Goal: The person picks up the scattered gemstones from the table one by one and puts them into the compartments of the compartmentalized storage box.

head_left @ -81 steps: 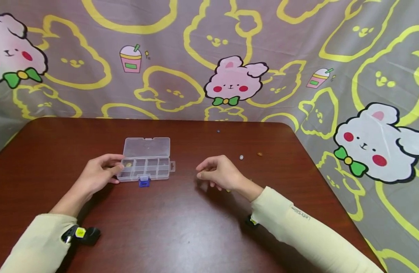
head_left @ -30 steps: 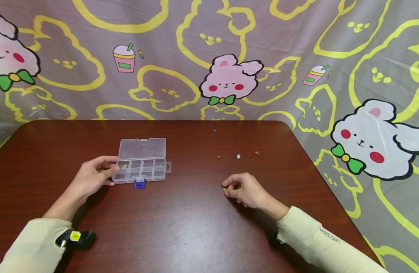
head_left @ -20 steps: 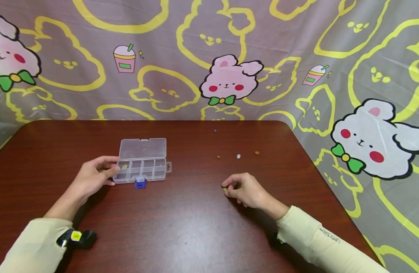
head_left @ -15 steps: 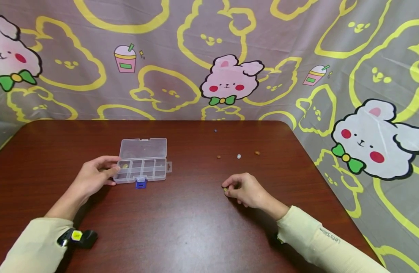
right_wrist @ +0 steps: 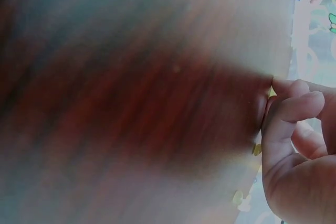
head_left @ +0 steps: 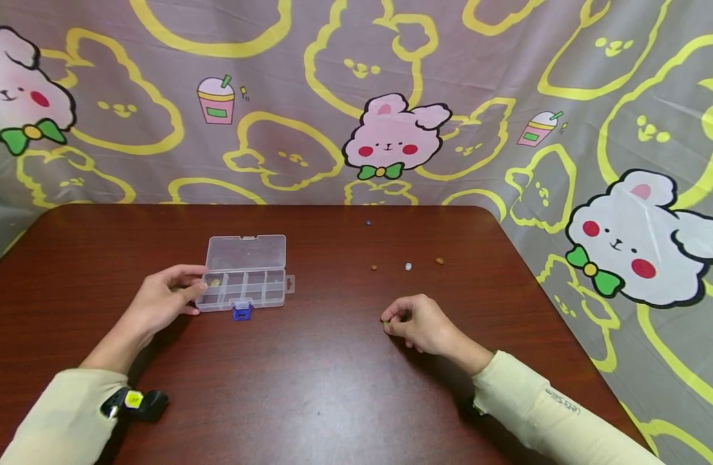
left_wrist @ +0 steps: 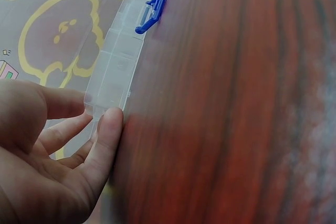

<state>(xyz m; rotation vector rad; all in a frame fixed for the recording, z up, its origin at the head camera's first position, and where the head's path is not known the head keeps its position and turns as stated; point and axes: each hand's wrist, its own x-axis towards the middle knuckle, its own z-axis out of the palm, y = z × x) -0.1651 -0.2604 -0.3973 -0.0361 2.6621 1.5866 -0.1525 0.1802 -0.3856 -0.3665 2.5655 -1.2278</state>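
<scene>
My left hand [head_left: 165,300] grips the left end of a clear plastic compartment box [head_left: 254,278], thumb on the near side and fingers behind. The box's lid [head_left: 247,252] stands open at the back, and a blue latch [head_left: 242,313] hangs from its front. A yellowish piece [head_left: 216,282] lies in the back left compartment. To the right, down at the tabletop, my right hand [head_left: 423,326] pinches a small yellow piece [right_wrist: 271,92] between thumb and index finger. Most of that piece is hidden by the fingertips.
Beyond the right hand lie a small brown piece [head_left: 374,267], a white one [head_left: 408,266], an amber one [head_left: 440,261] and a tiny blue one [head_left: 368,223]. In the right wrist view, another yellow piece [right_wrist: 257,149] shows beside the hand. A patterned curtain [head_left: 287,97] closes off the table's back.
My right hand has moved from near the box rightward and closer to me, down to the yellow piece, uncovering the brown piece. Over the last second it stays nearly still. The left hand keeps its grip.
</scene>
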